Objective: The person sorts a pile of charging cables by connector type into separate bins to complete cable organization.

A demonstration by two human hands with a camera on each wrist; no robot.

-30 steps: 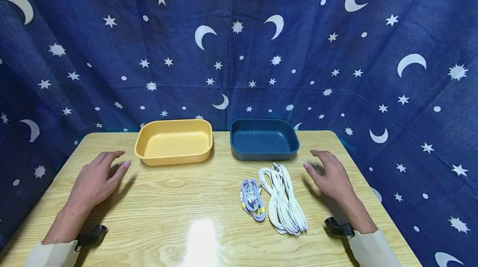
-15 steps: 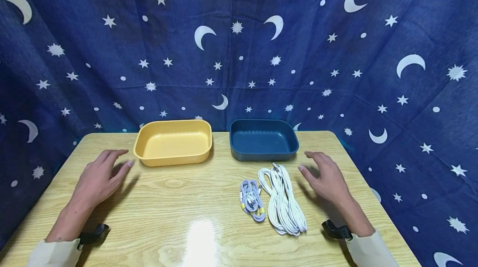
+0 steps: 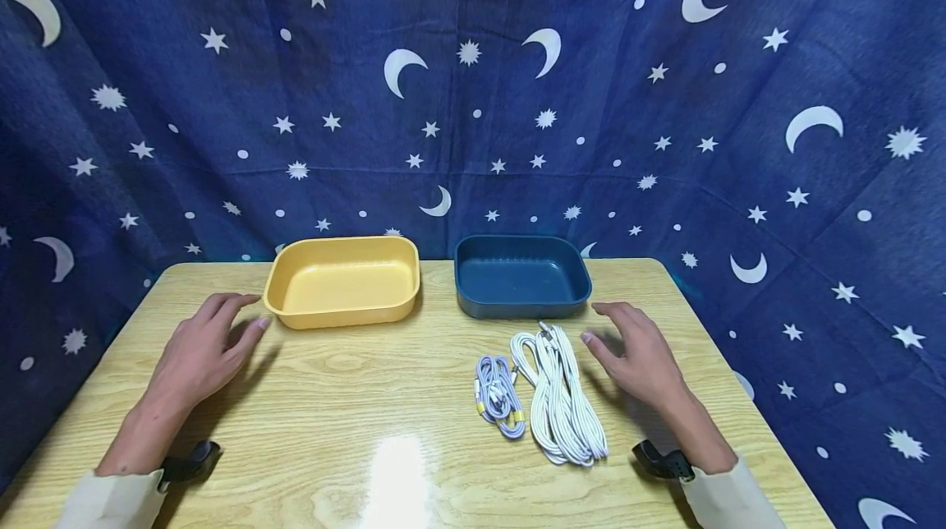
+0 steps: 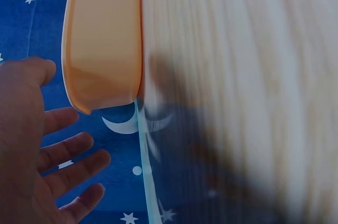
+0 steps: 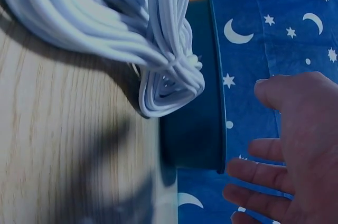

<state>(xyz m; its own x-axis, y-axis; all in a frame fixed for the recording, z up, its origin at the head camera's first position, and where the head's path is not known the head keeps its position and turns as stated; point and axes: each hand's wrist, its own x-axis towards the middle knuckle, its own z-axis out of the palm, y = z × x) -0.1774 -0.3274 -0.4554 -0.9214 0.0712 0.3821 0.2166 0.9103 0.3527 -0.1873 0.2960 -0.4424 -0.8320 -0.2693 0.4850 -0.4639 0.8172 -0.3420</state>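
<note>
The left grip [image 3: 203,356], a bare hand at the lower left of the head view, is hanging with thumb and fingers apart, holding nothing. The right grip [image 3: 641,356], at the lower right, is hanging just as loosely, thumb apart from the fingers, and is holding nothing either. From the head view the backs of the hands are hiding most of the other fingers. In the right wrist view, the bottom edge is cutting off the little finger.

The yellow box [image 3: 347,318] is sitting left of centre, just beyond the left fingertips; I cannot tell whether they are touching it. It is showing a smooth, round-cornered shape, and the left wrist view is cutting it off at the top.

The white cable [image 3: 565,410] is lying right of centre, near the right thumb, looped into a long, thick bundle with a metal-tipped end pointing up the frame. In the right wrist view it is covering part of the dark blue box [image 3: 517,310] and running out at the upper left. Beside it, a smaller lavender cable [image 3: 499,397] is lying coiled, showing white and yellow bits too small to make out.

Glare is whitening the wood-grain desk [image 3: 332,397] at bottom centre; a star-and-moon curtain [image 3: 332,85] is filling the background.
</note>
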